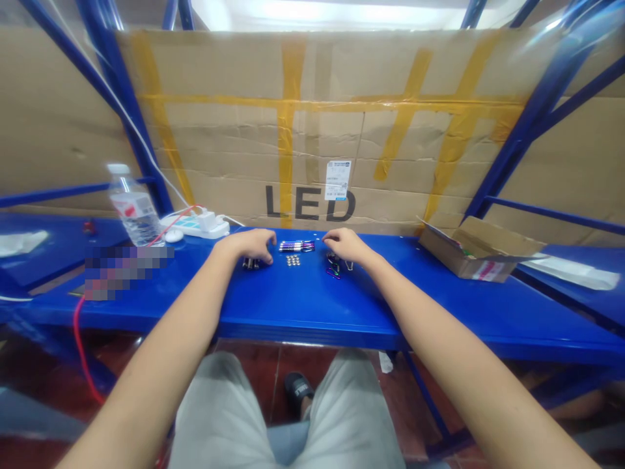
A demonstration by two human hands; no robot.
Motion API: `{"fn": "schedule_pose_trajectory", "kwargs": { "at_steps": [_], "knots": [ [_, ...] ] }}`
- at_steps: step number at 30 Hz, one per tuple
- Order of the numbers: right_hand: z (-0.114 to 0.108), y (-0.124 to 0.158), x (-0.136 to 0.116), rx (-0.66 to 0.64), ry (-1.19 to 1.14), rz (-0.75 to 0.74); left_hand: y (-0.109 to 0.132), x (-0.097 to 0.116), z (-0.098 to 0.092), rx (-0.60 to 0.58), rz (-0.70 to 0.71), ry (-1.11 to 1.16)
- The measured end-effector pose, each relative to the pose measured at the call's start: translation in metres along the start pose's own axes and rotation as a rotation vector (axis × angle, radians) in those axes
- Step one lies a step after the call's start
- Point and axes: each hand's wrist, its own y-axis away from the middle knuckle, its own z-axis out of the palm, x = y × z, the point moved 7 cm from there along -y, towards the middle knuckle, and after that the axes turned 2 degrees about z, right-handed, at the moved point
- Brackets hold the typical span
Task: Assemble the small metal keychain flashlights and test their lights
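Note:
My left hand (254, 245) is at the left of the small items, palm down, thumb and forefinger apart. Beneath it lies a group of small dark, shiny cylinders (250, 264), partly covered by the fingers. To the right, my right hand (347, 245) hovers over several coloured carabiners (334, 268), its fingers loosely bent and nothing visible between them. Between the two hands is a row of slim purple and blue metallic tubes (297, 246). Just in front of these sit several small silvery round pieces (293, 260), too small to name.
All this lies on a blue table (303, 303). At left stand a water bottle (134, 205), a white power strip (195, 225) and a red cable (78, 332). An open cardboard box (478, 251) is at right. Behind rises a large taped cardboard sheet (234, 143) between blue posts.

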Motion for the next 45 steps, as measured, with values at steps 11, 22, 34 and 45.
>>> {"fn": "schedule_pose_trajectory", "kwargs": {
  "at_steps": [11,22,34,45],
  "knots": [
    [0.020,0.006,-0.024,-0.125,-0.761,0.033,0.013,0.097,-0.021,0.614,0.634,0.287],
    [0.012,0.008,-0.018,-0.090,-0.617,0.097,-0.025,0.033,0.024,0.187,0.380,0.159],
    [0.016,0.008,-0.016,-0.134,-0.541,0.080,-0.025,0.037,0.026,0.133,0.343,0.125],
    [0.014,0.013,-0.021,-0.162,-0.492,0.104,-0.020,0.024,0.025,0.071,0.273,0.193]
  ]
}}
